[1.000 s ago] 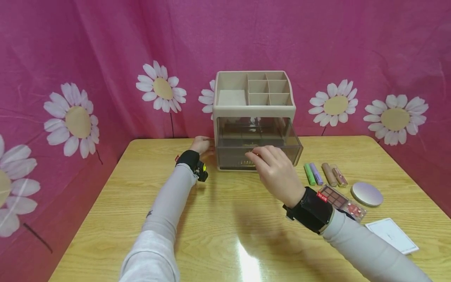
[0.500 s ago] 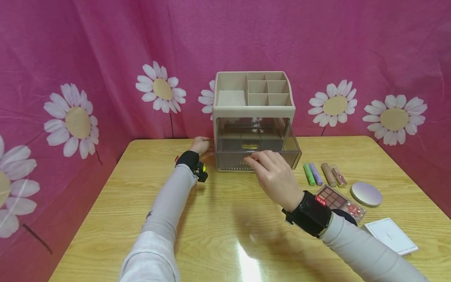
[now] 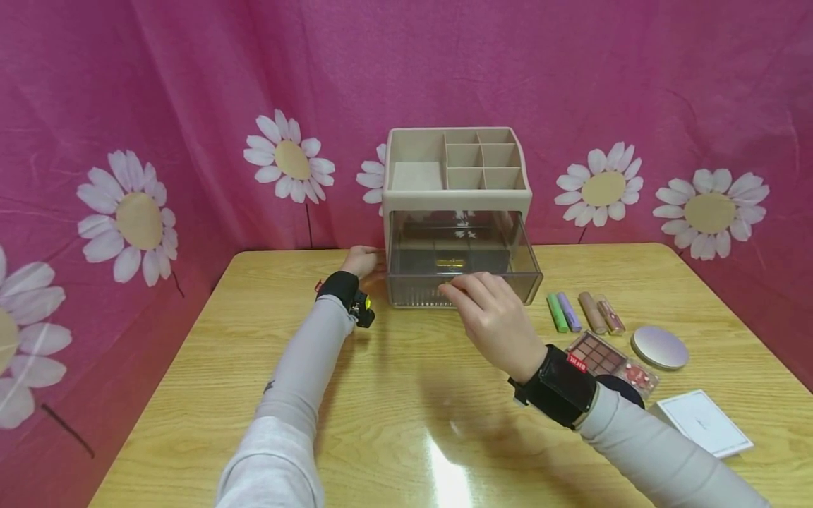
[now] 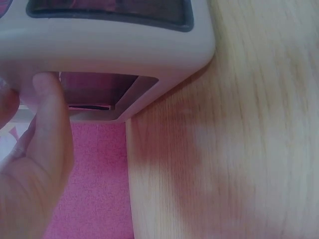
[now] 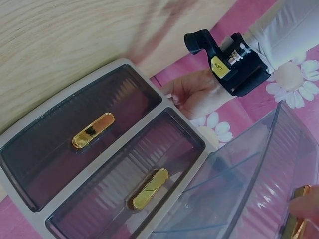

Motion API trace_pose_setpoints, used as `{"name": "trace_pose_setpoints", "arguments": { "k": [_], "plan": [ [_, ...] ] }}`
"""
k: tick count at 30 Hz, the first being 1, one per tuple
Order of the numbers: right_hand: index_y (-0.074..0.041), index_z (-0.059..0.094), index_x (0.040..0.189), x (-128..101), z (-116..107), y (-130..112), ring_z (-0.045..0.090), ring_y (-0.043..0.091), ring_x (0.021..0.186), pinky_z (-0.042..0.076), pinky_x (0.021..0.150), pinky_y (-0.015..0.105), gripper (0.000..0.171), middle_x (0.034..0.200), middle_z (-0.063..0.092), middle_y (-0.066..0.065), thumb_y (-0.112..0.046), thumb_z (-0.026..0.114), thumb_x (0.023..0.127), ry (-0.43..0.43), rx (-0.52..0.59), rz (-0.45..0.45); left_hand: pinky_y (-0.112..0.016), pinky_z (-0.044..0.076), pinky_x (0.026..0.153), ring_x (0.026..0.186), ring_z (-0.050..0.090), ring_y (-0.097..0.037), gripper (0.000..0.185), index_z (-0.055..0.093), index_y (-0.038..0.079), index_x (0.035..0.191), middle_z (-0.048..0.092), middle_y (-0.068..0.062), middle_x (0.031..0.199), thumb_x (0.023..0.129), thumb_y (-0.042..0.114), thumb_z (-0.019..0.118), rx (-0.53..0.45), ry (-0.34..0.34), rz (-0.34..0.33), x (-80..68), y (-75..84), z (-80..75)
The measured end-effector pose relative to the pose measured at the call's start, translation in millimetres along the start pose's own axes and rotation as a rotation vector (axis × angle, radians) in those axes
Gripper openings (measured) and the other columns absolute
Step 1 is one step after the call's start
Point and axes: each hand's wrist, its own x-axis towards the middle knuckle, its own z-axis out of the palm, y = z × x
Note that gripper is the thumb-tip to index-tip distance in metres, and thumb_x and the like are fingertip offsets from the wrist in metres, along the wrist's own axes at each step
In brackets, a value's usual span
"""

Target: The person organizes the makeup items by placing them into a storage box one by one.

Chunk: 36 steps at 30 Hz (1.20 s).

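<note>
A: Status? Where's the drawer?

B: Top drawer of the beige organizer is pulled out partway, hanging off the front at 12 o'clock on the bench. Right hand is at its front edge, fingertips pinching the gold handle. The wrist view shows only a sliver of that contact.

A: Left?

B: Left hand sits at 9 o'clock of the unit, thumb flat against the lower side wall, bracing. Fingers straight, not wrapped round anything.

A: How to do it cleanly?

B: My read: pull straight toward 6 o'clock, level, no lift, or the clear plastic drawer may bind in its slot. Keep the brace firm so the light case doesn't slide. Two lower drawers are closed; leave them.

A: Clutter?

B: Tubes, palette, round compact, white card at 3–4 o'clock, well apart from the drawer's path.
</note>
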Motion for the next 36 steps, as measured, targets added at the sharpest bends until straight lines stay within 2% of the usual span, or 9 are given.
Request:
{"name": "trace_pose_setpoints", "arguments": {
  "k": [2,8,12,15,17,23,28,32,36],
  "plan": [
    [0.002,0.067,0.098,0,0,0,0.056,0.026,0.081,0.05,0.069,0.034,0.023,0.089,0.06,0.014,0.006,0.068,0.076,-0.002,0.0,0.0,-0.035,0.056,0.064,0.077,0.065,-0.025,0.038,0.057,0.0,0.12,0.065,-0.016,0.092,0.086,-0.005,0.041,-0.008,-0.001,0.001,2.9,-1.1,-0.6],
    [0.002,0.066,0.1,3,-7,1,0.058,0.026,0.084,0.051,0.073,0.036,0.021,0.091,0.061,0.013,0.001,0.067,0.079,-0.01,0.08,-0.005,-0.037,0.055,0.072,0.085,0.063,-0.026,0.039,0.056,0.0,0.122,0.063,-0.016,0.102,0.086,-0.007,0.042,0.006,0.013,-0.019,-21.2,13.2,7.6],
    [0.002,0.066,0.099,5,-18,7,0.059,0.026,0.083,0.052,0.071,0.038,0.021,0.09,0.062,0.013,-0.014,0.054,0.092,0.054,0.187,-0.006,-0.037,0.055,0.071,0.084,0.063,-0.025,0.039,0.057,0.003,0.121,0.063,-0.016,0.1,0.086,-0.006,0.044,-0.037,0.014,-0.01,-2.4,-0.2,3.6],
    [0.002,0.066,0.1,4,-30,16,0.058,0.027,0.082,0.05,0.07,0.035,0.028,0.091,0.062,0.014,-0.02,0.049,0.094,0.111,0.223,0.019,-0.036,0.055,0.066,0.078,0.064,-0.025,0.037,0.059,0.002,0.118,0.064,-0.016,0.093,0.084,-0.006,0.046,-0.064,0.007,0.016,6.2,-7.0,1.7],
    [0.003,0.064,0.102,2,-40,24,0.057,0.027,0.086,0.047,0.076,0.029,0.029,0.094,0.061,0.016,-0.021,0.051,0.092,0.141,0.244,0.064,-0.036,0.055,0.068,0.08,0.064,-0.024,0.036,0.059,0.003,0.118,0.064,-0.016,0.095,0.085,-0.005,0.047,-0.059,0.006,0.01,-9.4,3.4,6.4],
    [0.007,0.057,0.111,-12,-65,53,0.051,0.035,0.098,0.036,0.096,0.019,0.048,0.105,0.057,0.022,-0.036,0.054,0.089,0.198,0.255,0.258,-0.037,0.049,0.088,0.094,0.057,-0.024,0.042,0.044,-0.002,0.132,0.056,-0.018,0.112,0.091,-0.006,0.037,0.03,0.072,-0.087,-105.0,70.7,36.0],
    [0.0,0.046,0.127,-31,-86,74,0.045,0.032,0.101,0.038,0.088,0.027,0.06,0.117,0.048,0.021,-0.027,0.069,0.079,0.014,0.211,0.426,-0.037,0.046,0.092,0.093,0.055,-0.024,0.04,0.043,-0.005,0.132,0.054,-0.021,0.116,0.092,-0.006,0.039,0.006,0.057,-0.1,-135.2,90.9,42.4],
    [-0.006,0.038,0.135,-48,-100,85,0.041,0.033,0.105,0.039,0.082,0.045,0.076,0.124,0.042,0.02,-0.008,0.076,0.069,-0.193,0.209,0.543,-0.039,0.046,0.091,0.087,0.056,-0.022,0.039,0.046,-0.006,0.13,0.054,-0.023,0.117,0.091,-0.005,0.044,-0.01,0.059,-0.085,-128.0,84.5,40.6],
    [-0.008,0.037,0.137,-66,-105,92,0.04,0.038,0.11,0.037,0.082,0.059,0.073,0.126,0.043,0.021,-0.015,0.075,0.074,-0.321,0.218,0.581,-0.037,0.048,0.088,0.083,0.058,-0.02,0.039,0.047,-0.005,0.129,0.056,-0.022,0.114,0.09,-0.004,0.045,-0.009,0.059,-0.065,-115.9,74.5,37.7]
  ]
}}
